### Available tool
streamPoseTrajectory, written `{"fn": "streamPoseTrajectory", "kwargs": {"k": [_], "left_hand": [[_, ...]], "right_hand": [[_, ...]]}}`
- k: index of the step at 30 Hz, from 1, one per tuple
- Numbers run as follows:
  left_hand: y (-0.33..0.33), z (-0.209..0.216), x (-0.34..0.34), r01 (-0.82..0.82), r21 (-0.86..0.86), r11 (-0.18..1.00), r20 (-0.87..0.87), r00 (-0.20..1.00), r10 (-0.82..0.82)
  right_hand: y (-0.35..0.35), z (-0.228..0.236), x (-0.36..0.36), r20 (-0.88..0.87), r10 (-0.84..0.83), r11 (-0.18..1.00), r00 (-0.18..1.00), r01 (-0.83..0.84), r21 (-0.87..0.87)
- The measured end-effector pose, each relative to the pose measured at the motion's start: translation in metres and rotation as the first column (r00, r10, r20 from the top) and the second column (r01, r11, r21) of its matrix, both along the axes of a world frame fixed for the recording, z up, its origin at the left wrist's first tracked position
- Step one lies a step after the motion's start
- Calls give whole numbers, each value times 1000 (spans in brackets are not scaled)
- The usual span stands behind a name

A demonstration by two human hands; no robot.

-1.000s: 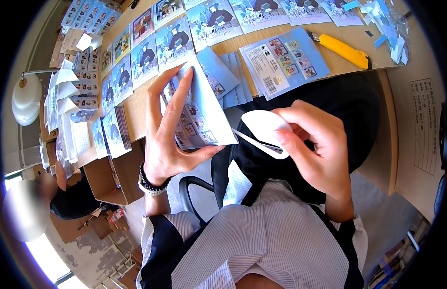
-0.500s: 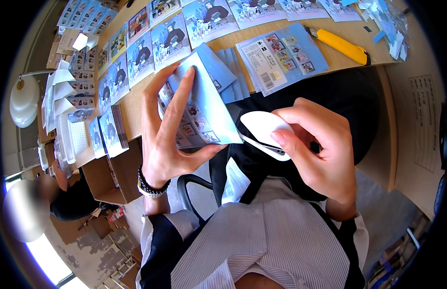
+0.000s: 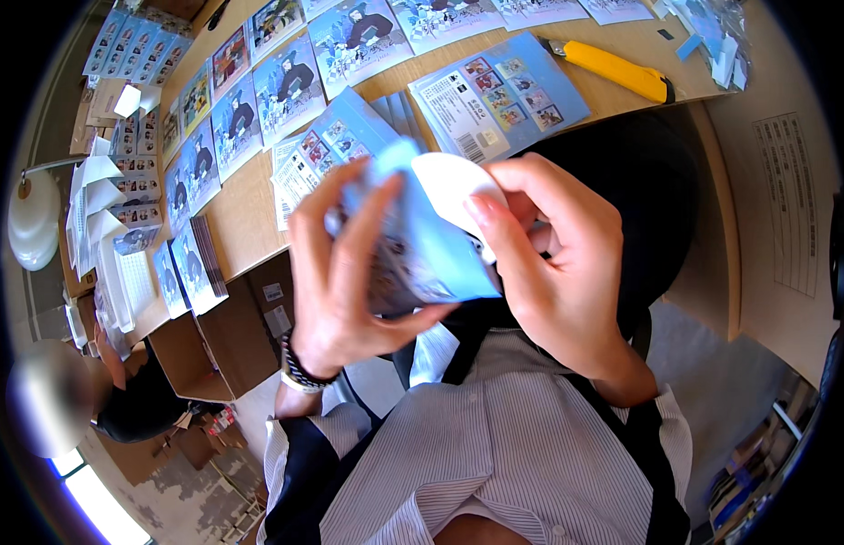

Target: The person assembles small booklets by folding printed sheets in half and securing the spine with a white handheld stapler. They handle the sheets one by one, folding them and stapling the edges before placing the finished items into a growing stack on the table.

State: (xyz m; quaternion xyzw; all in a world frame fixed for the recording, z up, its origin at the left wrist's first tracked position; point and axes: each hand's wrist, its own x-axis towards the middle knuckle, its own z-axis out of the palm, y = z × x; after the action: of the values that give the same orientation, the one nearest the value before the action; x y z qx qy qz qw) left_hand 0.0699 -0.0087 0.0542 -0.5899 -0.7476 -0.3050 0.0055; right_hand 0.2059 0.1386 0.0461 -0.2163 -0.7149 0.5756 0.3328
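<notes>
My left hand [image 3: 327,282] grips a blue printed packet [image 3: 440,250], blurred by motion, with thumb and fingers on opposite sides of it. In my right hand [image 3: 567,263] is a smooth white oval handheld tool [image 3: 449,186], pinched between thumb and fingers. The tool overlaps the packet's upper right edge; whether it bites into the packet I cannot tell. Just beyond my hands, similar blue packets [image 3: 336,136] lie loosely overlapped at the table's edge. To their right is a neater pile of blue packets [image 3: 495,95], back side up.
Rows of picture-printed packets [image 3: 358,41] cover the table [image 3: 245,232]. A yellow utility knife [image 3: 617,68] and a plastic bag with paper scraps [image 3: 713,45] lie at right. A cardboard box [image 3: 227,341] stands below the left edge. Another person [image 3: 131,391] sits at far left.
The packet and my left hand have shifted slightly right. My right hand has moved up and left, bringing the white tool over the packet's edge. More of the loose packets show behind.
</notes>
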Motion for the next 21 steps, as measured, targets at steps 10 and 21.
{"fn": "streamPoseTrajectory", "kwargs": {"k": [10,21], "left_hand": [[2,-2,14,-42,-56,998,-91,995,37],[7,-2,20,-33,-89,996,-88,996,26]], "right_hand": [[21,4,3,23,123,984,992,-119,-133],[37,5,12,41,108,973,993,-97,-211]]}}
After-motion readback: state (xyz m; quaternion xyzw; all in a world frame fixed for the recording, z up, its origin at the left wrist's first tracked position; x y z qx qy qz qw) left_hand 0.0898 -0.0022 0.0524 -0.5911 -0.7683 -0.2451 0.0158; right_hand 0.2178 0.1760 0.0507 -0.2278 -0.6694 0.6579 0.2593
